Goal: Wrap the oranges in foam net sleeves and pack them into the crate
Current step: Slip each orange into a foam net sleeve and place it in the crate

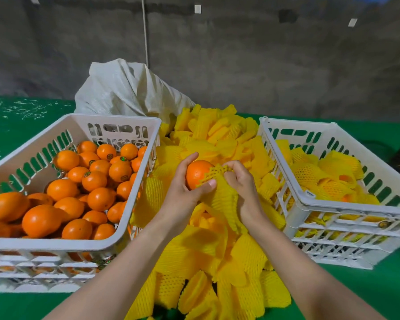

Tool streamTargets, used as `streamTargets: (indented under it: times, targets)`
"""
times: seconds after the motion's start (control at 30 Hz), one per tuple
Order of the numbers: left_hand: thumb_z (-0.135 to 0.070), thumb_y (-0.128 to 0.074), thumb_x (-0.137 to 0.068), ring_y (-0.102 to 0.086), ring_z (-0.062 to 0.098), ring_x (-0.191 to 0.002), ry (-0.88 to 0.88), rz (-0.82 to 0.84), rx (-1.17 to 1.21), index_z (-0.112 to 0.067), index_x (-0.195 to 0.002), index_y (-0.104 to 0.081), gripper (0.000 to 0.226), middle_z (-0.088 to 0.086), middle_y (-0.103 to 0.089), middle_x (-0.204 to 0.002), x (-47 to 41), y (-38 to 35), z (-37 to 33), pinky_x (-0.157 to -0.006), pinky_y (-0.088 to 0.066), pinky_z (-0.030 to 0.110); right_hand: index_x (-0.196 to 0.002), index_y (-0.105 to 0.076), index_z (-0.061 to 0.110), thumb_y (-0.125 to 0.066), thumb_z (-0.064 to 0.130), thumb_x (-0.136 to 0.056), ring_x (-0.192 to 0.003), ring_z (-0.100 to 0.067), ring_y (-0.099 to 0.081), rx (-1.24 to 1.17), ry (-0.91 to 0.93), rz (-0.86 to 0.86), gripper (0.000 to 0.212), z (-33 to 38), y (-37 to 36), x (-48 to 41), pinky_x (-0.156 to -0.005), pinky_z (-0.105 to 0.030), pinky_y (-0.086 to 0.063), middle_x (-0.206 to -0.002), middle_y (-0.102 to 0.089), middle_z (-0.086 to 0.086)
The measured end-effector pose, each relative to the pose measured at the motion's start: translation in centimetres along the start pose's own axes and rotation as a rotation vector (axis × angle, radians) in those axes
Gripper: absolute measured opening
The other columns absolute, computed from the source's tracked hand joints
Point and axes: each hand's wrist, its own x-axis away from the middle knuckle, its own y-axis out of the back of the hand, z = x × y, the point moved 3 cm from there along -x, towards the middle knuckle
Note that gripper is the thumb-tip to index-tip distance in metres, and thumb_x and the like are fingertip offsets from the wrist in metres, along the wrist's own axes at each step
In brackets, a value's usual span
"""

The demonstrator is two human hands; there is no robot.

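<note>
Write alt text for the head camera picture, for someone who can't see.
The left hand holds an orange while the right hand grips a sleeve partly over it, above a pile of yellow foam net sleeves. A white crate of bare oranges stands left, a second white crate of sleeved oranges right, on a green table.

Oranges: bright orange, some with small green stickers
Sleeves: yellow, diamond net pattern
Crates: white, slotted walls
Table: green, pale flecks at far left
Sack: off-white
Wall: mottled grey
</note>
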Motion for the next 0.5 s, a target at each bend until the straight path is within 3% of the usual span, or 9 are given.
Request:
streamTargets:
  times: [0.13, 0.23, 0.3, 0.33, 0.4, 0.5]
  targets:
    - [-0.037, -0.066, -0.069, -0.067, 0.015, -0.092, 0.008, -0.158, 0.151, -0.034, -0.120, -0.050, 0.053, 0.004, -0.065, -0.114, -0.3, -1.0, 1.1, -0.074, -0.053, 0.030, -0.086, -0.049, 0.026, -0.046, 0.008, -0.094, -0.072, -0.013, -0.052, 0.086, 0.082, -0.156, 0.020, 0.3, -0.2, 1.6, -0.064, -0.036, -0.042, -0.075, -0.055, 0.011]
    - [-0.040, -0.045, -0.093, -0.064, 0.007, -0.076, 0.148, -0.148, 0.259, -0.026, -0.099, -0.060, 0.022, -0.001, -0.067, -0.089, -0.4, -2.3, 2.3, -0.064, -0.050, 0.018, -0.100, -0.053, 0.013, -0.043, 0.012, -0.097, -0.064, -0.019, -0.047, 0.220, 0.251, -0.164, 0.010, 0.6, -1.4, 3.0, -0.059, -0.034, -0.032, -0.067, -0.049, 0.014]
    - [-0.037, -0.027, -0.102, -0.051, 0.005, -0.050, 0.199, -0.189, 0.456, -0.019, -0.060, -0.060, 0.056, -0.003, -0.052, -0.057, -0.2, -2.6, 2.8, -0.054, -0.046, 0.018, -0.104, -0.054, 0.011, -0.041, 0.020, -0.095, -0.059, -0.021, -0.046, 0.260, 0.301, -0.140, 0.018, 0.4, -1.8, 3.8, -0.060, -0.031, -0.029, -0.062, -0.043, 0.016]
    - [-0.038, -0.025, -0.103, -0.049, 0.007, -0.045, 0.195, -0.177, 0.543, -0.018, -0.050, -0.059, 0.066, -0.003, -0.048, -0.051, -0.2, -2.4, 3.1, -0.054, -0.045, 0.020, -0.103, -0.054, 0.013, -0.041, 0.024, -0.092, -0.055, -0.015, -0.042, 0.232, 0.290, -0.131, 0.020, 0.2, -1.6, 4.0, -0.060, -0.030, -0.028, -0.059, -0.040, 0.015]
    - [-0.045, -0.032, -0.099, -0.058, 0.011, -0.050, 0.212, -0.139, 0.542, -0.018, -0.052, -0.066, 0.065, 0.001, -0.058, -0.054, -0.1, -1.9, 3.1, -0.062, -0.048, 0.028, -0.092, -0.052, 0.021, -0.044, 0.029, -0.087, -0.051, -0.003, -0.034, 0.124, 0.240, -0.112, 0.013, 0.0, -0.8, 3.9, -0.057, -0.029, -0.027, -0.056, -0.038, 0.012]
    - [-0.051, -0.040, -0.094, -0.068, 0.018, -0.068, 0.251, -0.131, 0.514, -0.016, -0.079, -0.073, 0.050, 0.007, -0.070, -0.074, 0.2, -1.4, 3.0, -0.071, -0.052, 0.034, -0.079, -0.048, 0.023, -0.053, 0.037, -0.082, -0.055, -0.003, -0.039, 0.092, 0.208, -0.086, 0.015, 0.1, 0.2, 3.4, -0.056, -0.022, -0.031, -0.058, -0.039, 0.012]
